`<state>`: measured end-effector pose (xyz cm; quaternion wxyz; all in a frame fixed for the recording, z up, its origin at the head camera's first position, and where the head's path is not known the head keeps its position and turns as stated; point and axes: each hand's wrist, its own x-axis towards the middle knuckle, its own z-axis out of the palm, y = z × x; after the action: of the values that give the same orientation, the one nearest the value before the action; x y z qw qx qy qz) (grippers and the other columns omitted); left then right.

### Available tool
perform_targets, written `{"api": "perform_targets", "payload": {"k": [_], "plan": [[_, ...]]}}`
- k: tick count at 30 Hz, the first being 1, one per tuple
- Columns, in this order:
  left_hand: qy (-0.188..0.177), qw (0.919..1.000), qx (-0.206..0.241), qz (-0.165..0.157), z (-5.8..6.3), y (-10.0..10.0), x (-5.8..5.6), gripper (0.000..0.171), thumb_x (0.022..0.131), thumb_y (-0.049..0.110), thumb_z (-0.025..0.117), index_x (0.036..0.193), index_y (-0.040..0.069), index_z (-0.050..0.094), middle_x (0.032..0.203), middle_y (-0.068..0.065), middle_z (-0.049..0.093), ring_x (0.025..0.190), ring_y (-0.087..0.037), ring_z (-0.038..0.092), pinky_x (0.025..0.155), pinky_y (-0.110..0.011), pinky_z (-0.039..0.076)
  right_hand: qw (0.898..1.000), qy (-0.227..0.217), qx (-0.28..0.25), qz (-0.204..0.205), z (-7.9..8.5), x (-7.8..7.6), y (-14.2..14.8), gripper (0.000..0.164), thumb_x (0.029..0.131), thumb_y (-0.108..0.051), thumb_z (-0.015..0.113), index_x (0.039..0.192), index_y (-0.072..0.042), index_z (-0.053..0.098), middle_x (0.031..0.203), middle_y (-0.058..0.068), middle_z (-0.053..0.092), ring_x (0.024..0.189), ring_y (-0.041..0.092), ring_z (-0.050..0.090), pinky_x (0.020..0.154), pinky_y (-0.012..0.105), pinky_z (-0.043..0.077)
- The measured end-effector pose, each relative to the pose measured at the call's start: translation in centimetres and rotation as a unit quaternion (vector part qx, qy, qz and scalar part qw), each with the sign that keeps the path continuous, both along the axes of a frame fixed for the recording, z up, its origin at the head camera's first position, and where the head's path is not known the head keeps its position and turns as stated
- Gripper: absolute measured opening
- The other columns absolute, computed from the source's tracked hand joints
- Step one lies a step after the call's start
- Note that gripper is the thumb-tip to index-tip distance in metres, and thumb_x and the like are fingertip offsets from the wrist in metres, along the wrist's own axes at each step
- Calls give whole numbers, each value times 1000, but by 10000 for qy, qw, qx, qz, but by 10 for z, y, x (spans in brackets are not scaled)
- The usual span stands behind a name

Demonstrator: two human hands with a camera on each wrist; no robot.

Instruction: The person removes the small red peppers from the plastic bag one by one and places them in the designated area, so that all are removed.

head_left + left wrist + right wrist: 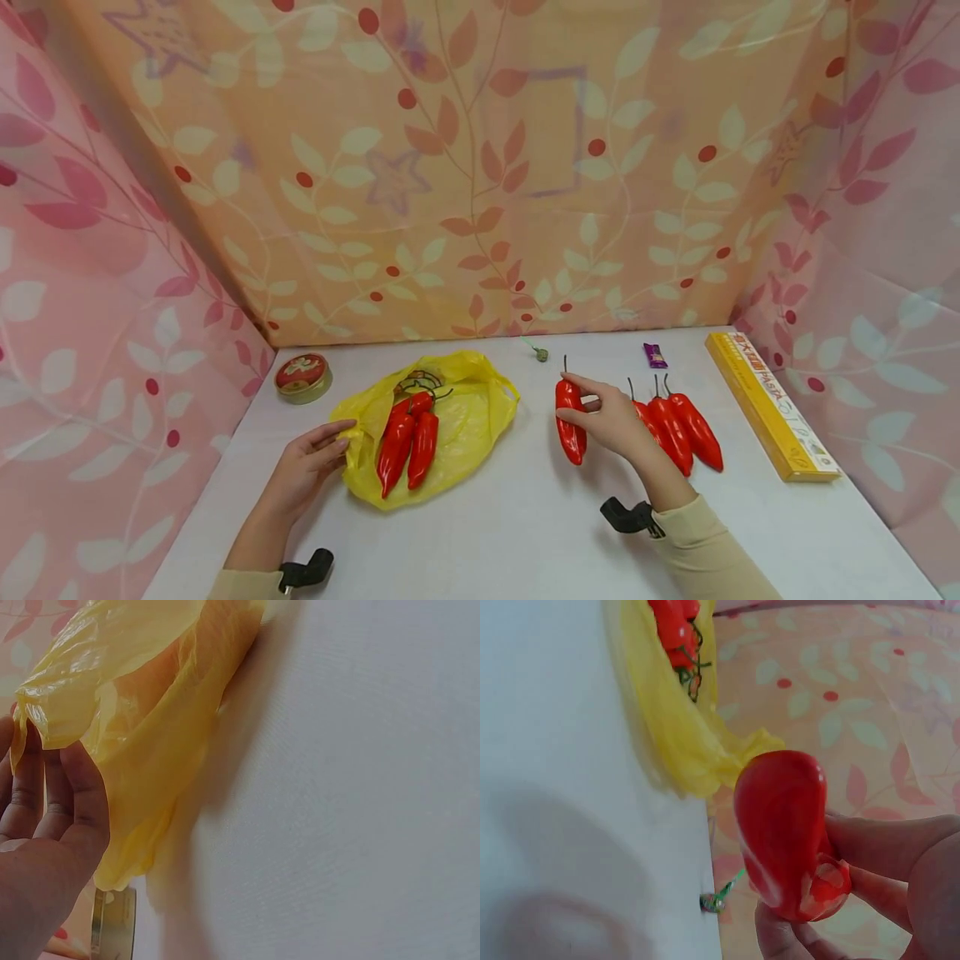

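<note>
My right hand [611, 412] holds a red chili pepper [572, 442] above the table, thumb and fingers around its upper part. In the right wrist view that pepper's rounded red body fills the space in front of the fingers. My left hand [311, 462] pinches the left rim of a yellow plastic bag [465, 450]; the left wrist view shows the thin plastic [64, 712] between the fingertips. Inside the spread bag lie several red peppers [396, 454] with dark stems, partly overlapping. More red peppers [697, 429] lie side by side beyond my right wrist, one partly hidden by the hand.
A round red-and-gold tin [302, 379] stands at the back left. At the back are a small lollipop [541, 354] and a purple-wrapped sweet [655, 356]. A yellow pasta box [772, 408] lies along the right side. Patterned cloth walls [480, 167] enclose the table's back and sides.
</note>
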<state>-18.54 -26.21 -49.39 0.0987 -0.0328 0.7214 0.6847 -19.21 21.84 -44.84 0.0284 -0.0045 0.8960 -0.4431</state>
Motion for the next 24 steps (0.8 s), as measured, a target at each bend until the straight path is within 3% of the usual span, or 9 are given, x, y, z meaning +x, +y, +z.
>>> {"api": "perform_targets", "payload": {"k": [12, 19, 24], "plan": [[-68, 10000, 12, 44, 1, 0, -1, 49, 100, 21, 64, 144, 2, 52, 133, 0, 62, 109, -10, 64, 94, -23, 55, 9987, -103, 470, -181, -16, 13, 37, 63, 89, -35, 78, 146, -26, 55, 127, 12, 63, 109, 28, 58, 74, 33, 59], [-66, 9999, 12, 84, 2, -2, -1, 49, 100, 23, 65, 143, 3, 52, 138, -4, 59, 112, -11, 64, 96, -25, 55, 9919, 207, 1236, -191, -20, 19, 50, 64, 86, -34, 80, 144, -20, 56, 125, 17, 60, 106, 31, 58, 77, 42, 60], [3, 10000, -1, 41, 0, -4, -2, 49, 100, 22, 64, 143, 2, 53, 142, -8, 55, 113, -11, 64, 95, -25, 55, 9912, 211, 1298, -134, -26, 21, 56, 62, 85, -27, 82, 142, -15, 58, 115, 14, 62, 103, 29, 56, 75, 40, 60]]}}
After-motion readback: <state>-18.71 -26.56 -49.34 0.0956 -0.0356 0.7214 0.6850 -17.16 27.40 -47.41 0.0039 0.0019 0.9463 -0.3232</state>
